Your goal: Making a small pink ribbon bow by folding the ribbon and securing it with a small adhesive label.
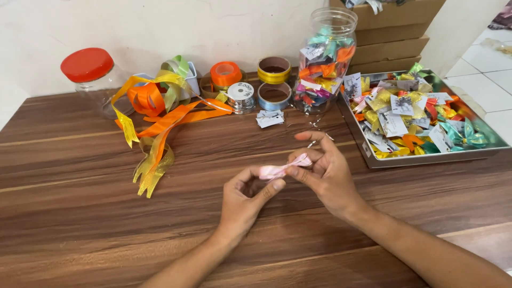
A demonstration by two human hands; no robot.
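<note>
Nearest, over the dark wooden surface (80, 224), left hand (242, 200) and right hand (325, 173) meeting at mid-frame, both pinching one small pink ribbon piece (280, 169); left grip narrow, thumb and forefinger closed on its near end, right grip likewise narrow, fingertips closed on the far end, the ribbon held just above the wood between them. Beyond to the left, loose orange and yellow ribbon strips (157, 133) trailing across the wood. To the right, a metal tray (426, 158) heaped with folded ribbon bows in yellow, orange and teal, with paper tags among them. Farther back, a small paper tag (269, 118) lying flat, then ribbon spools (250, 85) in orange, gold, silver and blue, clustered together. Behind those, a tall clear jar (325, 58), lid off, stuffed with colourful bows; far left, a clear jar with a red lid (93, 80) against the wall; far right, stacked cardboard boxes (394, 37).
</note>
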